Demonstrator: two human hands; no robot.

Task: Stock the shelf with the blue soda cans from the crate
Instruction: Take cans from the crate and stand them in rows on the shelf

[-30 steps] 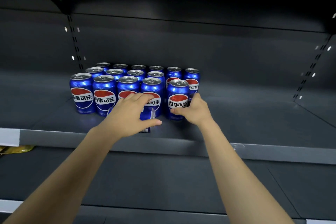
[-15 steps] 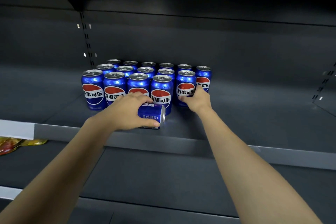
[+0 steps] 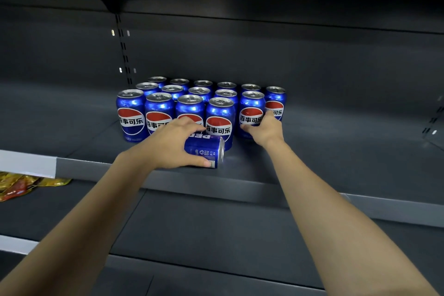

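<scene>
Several upright blue soda cans [image 3: 131,115] stand in three rows on the dark grey shelf [image 3: 336,151]. My left hand [image 3: 171,144] grips one more blue can [image 3: 205,151] that lies on its side at the shelf's front, its top pointing right. My right hand [image 3: 264,128] holds the lower part of the rightmost front-row can [image 3: 251,113], thumb on its front and fingers round its right side. The crate is out of view.
The shelf's front lip [image 3: 216,180] runs across the middle; its right half holds no cans. A lower shelf [image 3: 204,223] lies beneath, with yellow and red snack packets [image 3: 21,184] at the far left. A slotted upright [image 3: 123,55] rises behind the cans.
My right hand has slid its can back toward the rows. My left hand has brought the lying can a little to the right. The camera has shifted, so the cans sit further right in view.
</scene>
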